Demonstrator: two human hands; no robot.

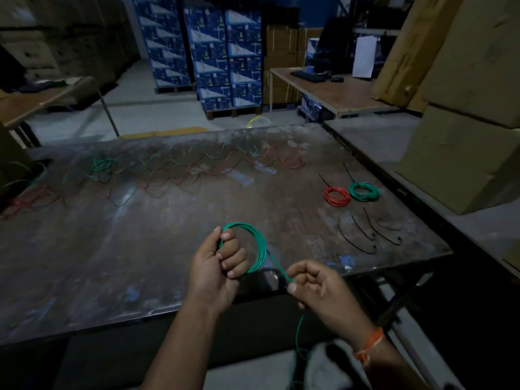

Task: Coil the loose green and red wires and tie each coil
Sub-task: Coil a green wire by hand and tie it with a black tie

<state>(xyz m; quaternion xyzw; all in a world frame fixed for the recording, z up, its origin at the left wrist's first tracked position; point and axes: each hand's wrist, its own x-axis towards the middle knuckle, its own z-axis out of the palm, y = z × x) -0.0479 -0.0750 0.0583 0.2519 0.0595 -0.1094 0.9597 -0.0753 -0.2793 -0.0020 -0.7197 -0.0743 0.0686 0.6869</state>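
Green wire tail leaves frame below hands; far wires dim.

Dim, bluish light throughout. Faint sheen on the table centre; near edge and corners fall into deep shadow. Wide-angle bending at frame edges. Far boxes soft, slightly blurred.

Green coil, seemingly grey-brown table
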